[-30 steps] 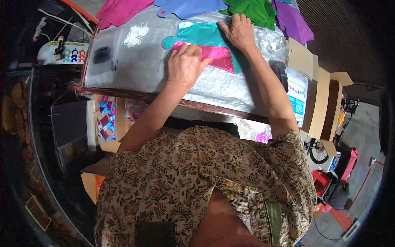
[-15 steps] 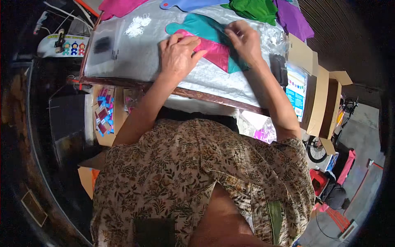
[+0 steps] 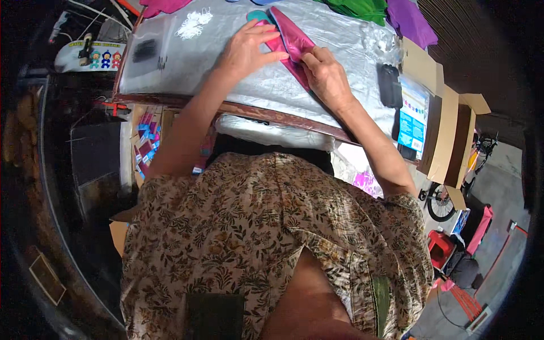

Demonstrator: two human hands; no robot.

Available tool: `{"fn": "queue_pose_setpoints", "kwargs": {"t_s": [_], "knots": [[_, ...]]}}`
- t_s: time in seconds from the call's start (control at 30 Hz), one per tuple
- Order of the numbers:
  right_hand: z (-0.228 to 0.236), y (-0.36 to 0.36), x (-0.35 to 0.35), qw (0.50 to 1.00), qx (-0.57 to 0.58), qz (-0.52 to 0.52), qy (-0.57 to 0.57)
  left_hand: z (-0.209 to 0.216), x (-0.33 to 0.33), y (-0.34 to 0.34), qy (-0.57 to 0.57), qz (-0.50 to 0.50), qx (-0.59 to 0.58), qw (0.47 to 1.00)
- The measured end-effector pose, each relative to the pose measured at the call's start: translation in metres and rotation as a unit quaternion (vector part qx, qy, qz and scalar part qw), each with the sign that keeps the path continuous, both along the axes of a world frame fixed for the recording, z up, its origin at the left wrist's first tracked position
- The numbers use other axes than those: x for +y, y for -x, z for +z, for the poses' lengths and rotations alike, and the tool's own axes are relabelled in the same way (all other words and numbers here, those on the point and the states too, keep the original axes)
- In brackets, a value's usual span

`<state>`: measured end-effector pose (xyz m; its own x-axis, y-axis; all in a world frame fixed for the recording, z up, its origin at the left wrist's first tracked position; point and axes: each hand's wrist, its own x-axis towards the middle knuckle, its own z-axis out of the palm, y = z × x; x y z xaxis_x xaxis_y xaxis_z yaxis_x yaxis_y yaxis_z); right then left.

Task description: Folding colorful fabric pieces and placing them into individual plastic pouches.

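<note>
A shiny pink and teal fabric piece point(image 3: 293, 41) lies folded into a narrow slanted strip on the table, its pink side mostly showing and a rounded teal end at the far left. My left hand point(image 3: 245, 52) rests on its left edge, fingers stretched and thumb apart, pressing it down. At the right side, my right hand point(image 3: 327, 78) has its fingers curled in a pinch on the fabric's edge. The lower tip runs under my right hand and is partly hidden.
The silver-covered table point(image 3: 198, 73) holds white strings point(image 3: 194, 24), a clear bag point(image 3: 144, 54) and a black case point(image 3: 390, 85). Green cloth point(image 3: 357, 10) and purple cloth point(image 3: 411, 22) lie along the far edge. Open cardboard boxes point(image 3: 445, 136) stand at the right.
The wide teal part has been folded over, so the piece is now narrower with pink on top. My right hand has moved nearer and slightly left; my left hand shifted slightly away from me.
</note>
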<state>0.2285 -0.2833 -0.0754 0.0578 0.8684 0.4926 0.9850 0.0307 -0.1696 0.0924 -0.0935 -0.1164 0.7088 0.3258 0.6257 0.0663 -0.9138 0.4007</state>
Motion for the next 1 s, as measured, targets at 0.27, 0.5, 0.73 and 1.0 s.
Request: {"fn": "queue_pose_setpoints", "kwargs": {"t_s": [0.27,0.5,0.73,1.0], "knots": [[-0.004,0.016,-0.004,0.998,0.009,-0.062,0.019,0.011,0.055,-0.043,-0.009,-0.179,0.065,0.982],[-0.001,0.028,-0.007,0.996,0.008,-0.083,0.041,0.025,0.063,-0.051,-0.067,-0.320,-0.015,0.945],[0.000,0.032,-0.011,0.995,0.011,-0.079,0.064,0.035,0.059,-0.060,0.118,-0.314,0.111,0.935],[0.004,0.031,-0.008,0.994,0.060,-0.076,0.057,0.029,-0.006,-0.020,0.274,-0.064,-0.003,0.960]]}}
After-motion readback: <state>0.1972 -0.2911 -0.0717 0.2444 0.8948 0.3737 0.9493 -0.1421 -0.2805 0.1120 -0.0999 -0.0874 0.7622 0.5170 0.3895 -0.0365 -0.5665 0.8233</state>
